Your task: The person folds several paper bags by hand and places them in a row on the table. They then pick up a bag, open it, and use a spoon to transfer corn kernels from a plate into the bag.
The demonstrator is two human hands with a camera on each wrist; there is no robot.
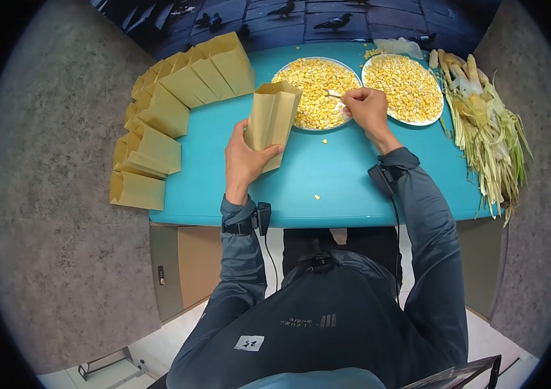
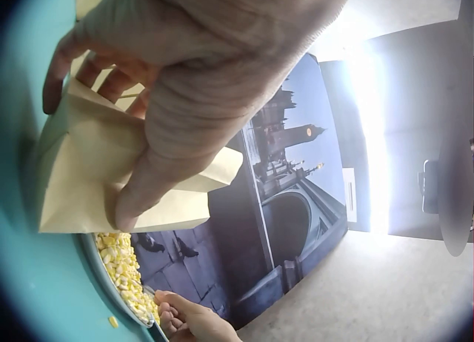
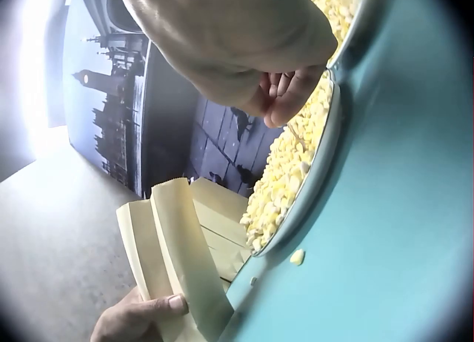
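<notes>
My left hand [image 1: 243, 159] grips a brown paper bag [image 1: 274, 120] around its lower part, thumb across the near side. The bag's mouth is open and faces up, with the bag leaning a little to the right. Corn kernels [image 1: 311, 81] fill a round white plate [image 1: 317, 130] just beyond the bag. Over that plate's right side, my right hand [image 1: 369, 111] pinches the thin handle of a spoon [image 1: 334, 96]. Its far end reaches into the kernels. In the right wrist view, the fingertips [image 3: 278, 118] are close over the corn.
A second plate of kernels [image 1: 405, 87] stands to the right. Corn husks and cobs [image 1: 486, 133] lie at the table's right edge. Several open paper bags [image 1: 204, 71] line the left and back left. Two loose kernels [image 1: 324, 141] lie on the turquoise table [image 1: 353, 188].
</notes>
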